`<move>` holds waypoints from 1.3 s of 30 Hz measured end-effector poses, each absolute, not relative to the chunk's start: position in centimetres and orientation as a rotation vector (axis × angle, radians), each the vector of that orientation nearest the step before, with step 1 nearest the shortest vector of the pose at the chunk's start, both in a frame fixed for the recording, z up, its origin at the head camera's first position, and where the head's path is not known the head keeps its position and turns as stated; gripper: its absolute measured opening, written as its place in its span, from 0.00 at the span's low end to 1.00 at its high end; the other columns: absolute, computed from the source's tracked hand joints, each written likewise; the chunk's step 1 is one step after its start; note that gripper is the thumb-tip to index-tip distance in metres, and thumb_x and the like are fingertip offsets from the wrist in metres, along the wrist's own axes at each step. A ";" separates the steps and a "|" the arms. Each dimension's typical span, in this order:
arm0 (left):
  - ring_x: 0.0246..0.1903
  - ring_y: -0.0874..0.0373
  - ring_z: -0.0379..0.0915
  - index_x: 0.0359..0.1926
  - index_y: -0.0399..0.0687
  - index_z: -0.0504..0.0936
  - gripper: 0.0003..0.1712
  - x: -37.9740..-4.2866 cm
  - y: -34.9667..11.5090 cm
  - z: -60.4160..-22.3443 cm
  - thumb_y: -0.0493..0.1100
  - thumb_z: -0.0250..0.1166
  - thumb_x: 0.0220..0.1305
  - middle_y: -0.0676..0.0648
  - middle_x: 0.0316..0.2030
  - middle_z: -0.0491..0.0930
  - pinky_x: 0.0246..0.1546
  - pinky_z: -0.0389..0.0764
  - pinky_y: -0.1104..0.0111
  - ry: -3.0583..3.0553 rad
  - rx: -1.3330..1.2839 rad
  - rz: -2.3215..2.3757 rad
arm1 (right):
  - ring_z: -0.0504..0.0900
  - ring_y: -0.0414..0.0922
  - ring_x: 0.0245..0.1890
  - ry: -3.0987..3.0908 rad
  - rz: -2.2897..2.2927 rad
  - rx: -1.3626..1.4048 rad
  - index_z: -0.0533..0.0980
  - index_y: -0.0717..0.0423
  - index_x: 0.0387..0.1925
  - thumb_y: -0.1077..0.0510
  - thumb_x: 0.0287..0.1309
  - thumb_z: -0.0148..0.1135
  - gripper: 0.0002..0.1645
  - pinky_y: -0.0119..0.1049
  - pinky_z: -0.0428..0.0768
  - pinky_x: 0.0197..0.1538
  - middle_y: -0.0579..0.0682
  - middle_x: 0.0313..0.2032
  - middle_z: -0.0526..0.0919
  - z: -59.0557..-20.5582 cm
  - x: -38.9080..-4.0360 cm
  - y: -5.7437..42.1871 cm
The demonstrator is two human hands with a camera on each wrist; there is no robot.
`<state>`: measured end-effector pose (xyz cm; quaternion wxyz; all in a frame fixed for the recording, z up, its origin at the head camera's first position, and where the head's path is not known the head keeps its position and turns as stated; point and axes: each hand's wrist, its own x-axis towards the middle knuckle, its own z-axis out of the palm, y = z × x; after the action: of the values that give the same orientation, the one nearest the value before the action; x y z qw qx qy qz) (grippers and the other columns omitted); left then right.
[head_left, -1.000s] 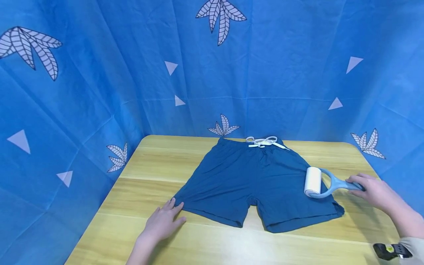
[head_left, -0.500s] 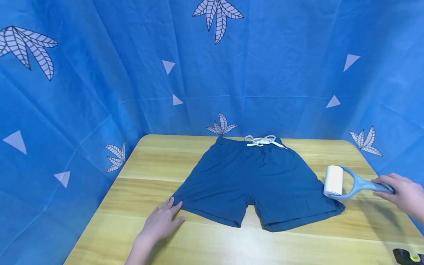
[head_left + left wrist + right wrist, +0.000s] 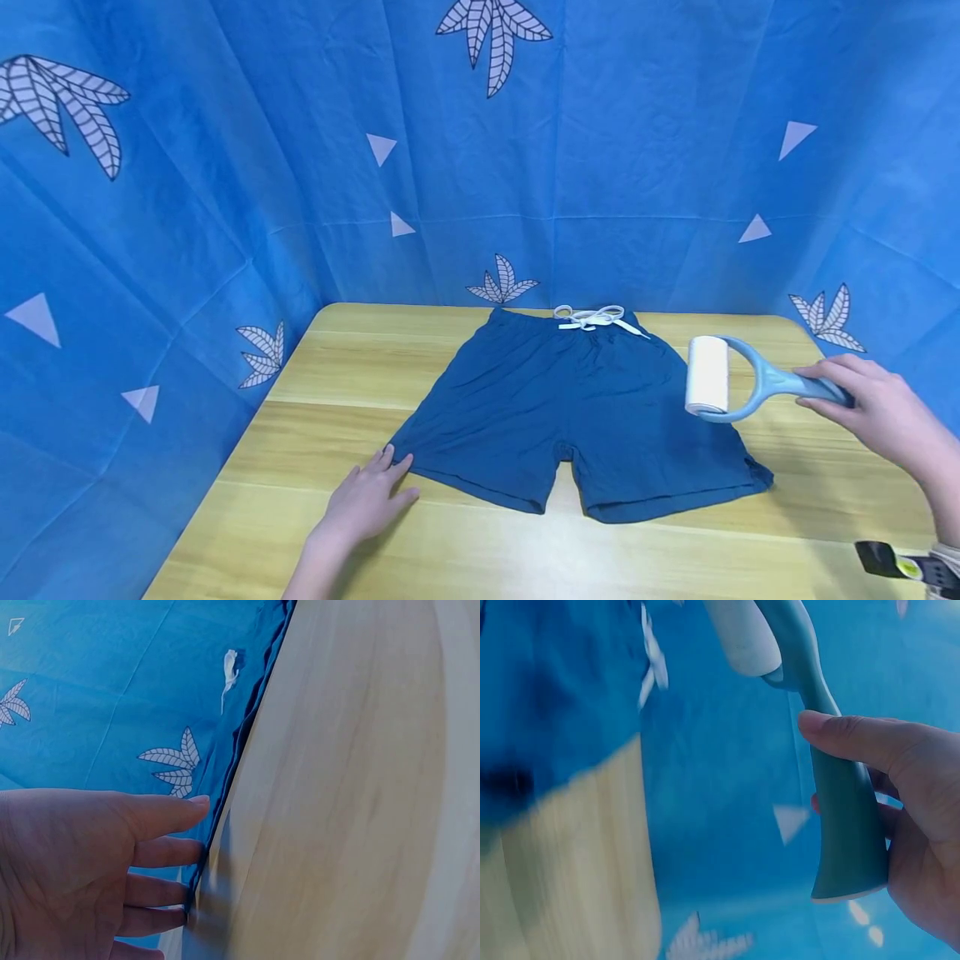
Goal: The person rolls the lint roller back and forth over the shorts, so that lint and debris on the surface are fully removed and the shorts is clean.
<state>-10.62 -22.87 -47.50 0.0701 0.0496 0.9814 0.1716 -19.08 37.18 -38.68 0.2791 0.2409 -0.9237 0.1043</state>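
Note:
Dark blue shorts [image 3: 517,400] lie spread on the wooden table, waistband at the far side with a white drawstring [image 3: 592,318] tied in a bow. My left hand [image 3: 363,504] rests with straight fingers on the hem corner of the left leg; the left wrist view shows those fingers [image 3: 161,892] at the fabric edge. In my right hand [image 3: 870,400] is a lint roller [image 3: 707,375], gripped by its light blue handle [image 3: 844,817]. Its white roll is over the outer side of the right leg, lifted, with a shadow on the cloth below.
The wooden table [image 3: 315,417] shows bare wood around the shorts. Behind and beside it hangs a blue curtain [image 3: 637,150] with white leaves and triangles. A black wrist strap device [image 3: 888,560] sits at the right forearm.
The lint roller moved right off the outer edge of the right leg, then came up and back left over it. The right leg's hem corner shifted slightly. My left hand stayed in place.

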 end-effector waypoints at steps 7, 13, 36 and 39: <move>0.71 0.38 0.58 0.66 0.48 0.73 0.31 -10.6 -23.0 -47.6 0.58 0.59 0.67 0.35 0.70 0.63 0.68 0.59 0.38 2.962 0.164 0.517 | 0.71 0.33 0.29 -2.353 0.426 0.954 0.83 0.52 0.39 0.66 0.30 0.79 0.26 0.22 0.68 0.31 0.44 0.32 0.82 -39.3 -20.7 30.5; 0.71 0.38 0.57 0.66 0.49 0.73 0.31 -10.6 -23.1 -47.6 0.58 0.59 0.67 0.35 0.70 0.63 0.68 0.58 0.37 2.957 0.163 0.515 | 0.75 0.36 0.31 -2.384 0.453 1.079 0.83 0.52 0.41 0.64 0.34 0.79 0.25 0.29 0.73 0.31 0.43 0.35 0.83 -40.1 -21.2 24.8; 0.71 0.38 0.57 0.66 0.49 0.73 0.31 -10.6 -22.9 -47.3 0.58 0.59 0.67 0.36 0.70 0.63 0.69 0.58 0.37 2.943 0.136 0.502 | 0.74 0.38 0.33 -2.608 0.345 1.276 0.82 0.47 0.46 0.50 0.53 0.72 0.18 0.29 0.71 0.34 0.43 0.36 0.80 -45.1 -20.8 10.1; 0.71 0.38 0.57 0.66 0.49 0.73 0.31 -10.6 -22.9 -47.3 0.58 0.59 0.67 0.36 0.70 0.63 0.68 0.58 0.37 2.945 0.139 0.500 | 0.73 0.37 0.31 -2.627 0.331 1.280 0.82 0.46 0.46 0.51 0.53 0.72 0.17 0.28 0.70 0.32 0.42 0.34 0.79 -45.1 -20.6 10.3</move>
<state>-10.63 -22.89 -47.33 0.0757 0.0463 0.9820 0.1669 -20.65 10.32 -45.08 0.1001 0.4331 -0.8888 0.1119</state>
